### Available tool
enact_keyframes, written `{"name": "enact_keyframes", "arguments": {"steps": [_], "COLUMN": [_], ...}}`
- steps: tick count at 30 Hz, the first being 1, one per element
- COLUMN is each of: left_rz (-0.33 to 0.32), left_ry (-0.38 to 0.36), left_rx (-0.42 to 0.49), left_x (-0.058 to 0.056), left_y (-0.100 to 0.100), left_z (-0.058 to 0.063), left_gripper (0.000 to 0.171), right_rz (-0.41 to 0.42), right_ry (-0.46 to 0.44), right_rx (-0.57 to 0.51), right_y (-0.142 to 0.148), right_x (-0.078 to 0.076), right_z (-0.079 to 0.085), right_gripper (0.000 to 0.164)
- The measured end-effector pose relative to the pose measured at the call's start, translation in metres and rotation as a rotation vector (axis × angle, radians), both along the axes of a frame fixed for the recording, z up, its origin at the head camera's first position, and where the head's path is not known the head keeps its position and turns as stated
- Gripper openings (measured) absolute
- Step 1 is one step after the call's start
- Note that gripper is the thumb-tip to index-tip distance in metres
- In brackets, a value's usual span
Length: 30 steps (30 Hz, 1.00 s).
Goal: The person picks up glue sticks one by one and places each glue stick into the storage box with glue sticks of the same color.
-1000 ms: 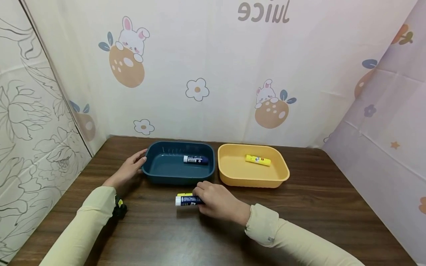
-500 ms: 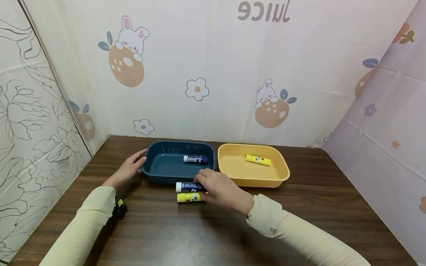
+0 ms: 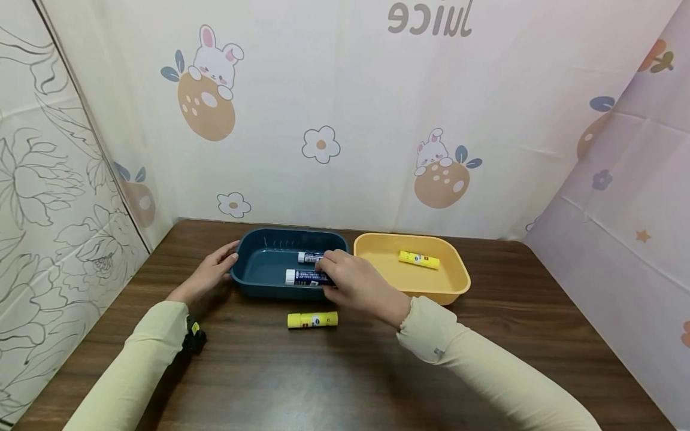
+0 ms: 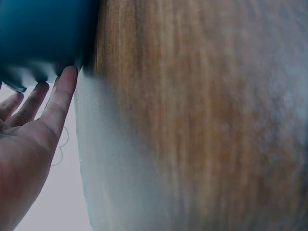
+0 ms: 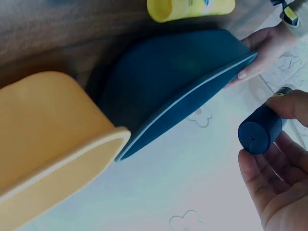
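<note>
My right hand [image 3: 360,284] pinches a dark blue glue stick [image 3: 302,278] with a white end, over the front part of the blue tray [image 3: 259,272]. In the right wrist view the thumb and fingertips hold that stick [image 5: 255,134] above the tray's rim. A second dark blue glue stick [image 3: 308,257] lies in the same tray, partly hidden by the right hand. My left hand [image 3: 207,272] rests against the tray's left end; in the left wrist view its extended fingers [image 4: 60,98] touch the outer wall. On the table in front lies a yellow glue stick [image 3: 312,320].
A yellow tray [image 3: 431,294] stands close to the right of the blue one, with another yellow glue stick [image 3: 418,259] inside. Behind both trays hangs a printed curtain [image 3: 366,179]. The wooden table [image 3: 242,377] extends in front.
My right hand has carried the dark blue glue stick away from beside the yellow one, forward and up over the blue tray. The yellow stick stays on the table; my left hand has not moved.
</note>
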State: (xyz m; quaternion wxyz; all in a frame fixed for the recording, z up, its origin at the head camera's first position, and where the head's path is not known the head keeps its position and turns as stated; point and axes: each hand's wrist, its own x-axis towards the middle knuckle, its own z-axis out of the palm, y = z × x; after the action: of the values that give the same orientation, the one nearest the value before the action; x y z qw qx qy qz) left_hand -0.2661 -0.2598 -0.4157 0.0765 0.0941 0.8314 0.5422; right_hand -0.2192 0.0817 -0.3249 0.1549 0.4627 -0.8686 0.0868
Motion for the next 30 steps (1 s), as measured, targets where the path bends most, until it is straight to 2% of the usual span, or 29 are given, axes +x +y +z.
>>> {"name": "enact_keyframes", "arguments": {"steps": [7,13,22,30], "left_rz": [0.006,0.012,0.008,0.008], "left_ry": [0.003,-0.003,-0.009,-0.001], "left_rx": [0.003,0.000,0.009,0.017], "left_x": [0.000,-0.002,-0.001,-0.002], "left_y": [-0.001,0.000,0.002,0.001], "left_z": [-0.001,-0.001,0.003,0.000], "left_gripper": [0.059,0.059,0.059,0.057], "right_rz": [0.008,0.006,-0.064,-0.149], "right_ry": [0.032,0.024,-0.001,-0.044], "right_rx": [-0.010,-0.028,0.022,0.074], "right_y": [-0.006,-0.011,-0.019,-0.022], "right_x": [-0.016,-0.028,-0.046,-0.061], "right_z": [0.005,0.007,0.003,-0.008], "right_gripper": [0.027,0.024,0.025,0.026]}}
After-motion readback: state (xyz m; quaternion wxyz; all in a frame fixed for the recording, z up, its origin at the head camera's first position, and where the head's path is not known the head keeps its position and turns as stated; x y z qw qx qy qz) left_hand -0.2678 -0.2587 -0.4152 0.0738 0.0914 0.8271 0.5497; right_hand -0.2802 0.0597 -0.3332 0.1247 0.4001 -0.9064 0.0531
